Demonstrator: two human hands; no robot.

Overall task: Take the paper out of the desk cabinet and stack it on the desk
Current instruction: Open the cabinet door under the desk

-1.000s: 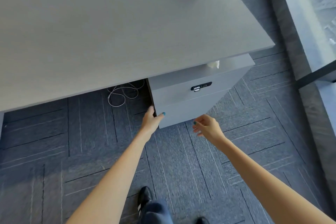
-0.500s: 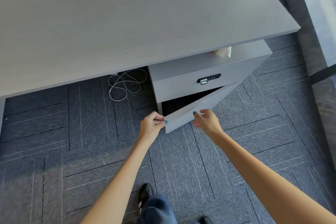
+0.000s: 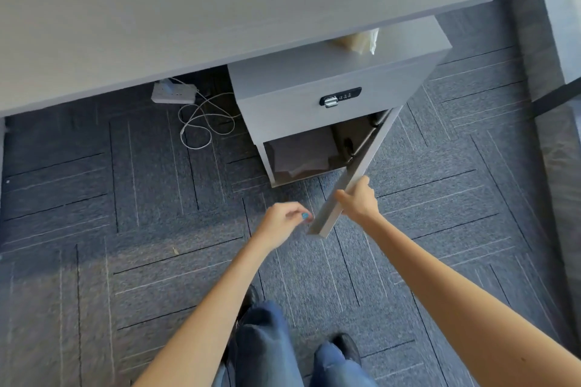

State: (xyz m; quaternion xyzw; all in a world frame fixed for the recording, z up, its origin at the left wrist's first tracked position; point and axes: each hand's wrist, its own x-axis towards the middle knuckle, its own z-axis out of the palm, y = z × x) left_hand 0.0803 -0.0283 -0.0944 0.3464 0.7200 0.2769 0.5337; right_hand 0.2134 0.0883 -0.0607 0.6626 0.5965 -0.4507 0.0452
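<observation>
- Right hand (image 3: 358,199) clamps the cabinet door (image 3: 352,176) edge, holding it wide so the paper (image 3: 303,154) inside is reachable
- Left hand (image 3: 283,220) hangs loosely curled just beside the door, gripping nothing

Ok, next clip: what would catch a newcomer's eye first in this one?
The cabinet door, swung wide open at centre, with the right hand gripping its outer edge and the left hand loose just beside it. Behind it, in the open compartment under the desk, lie sheets of paper. A white cable sits coiled on the carpet to the left.
</observation>
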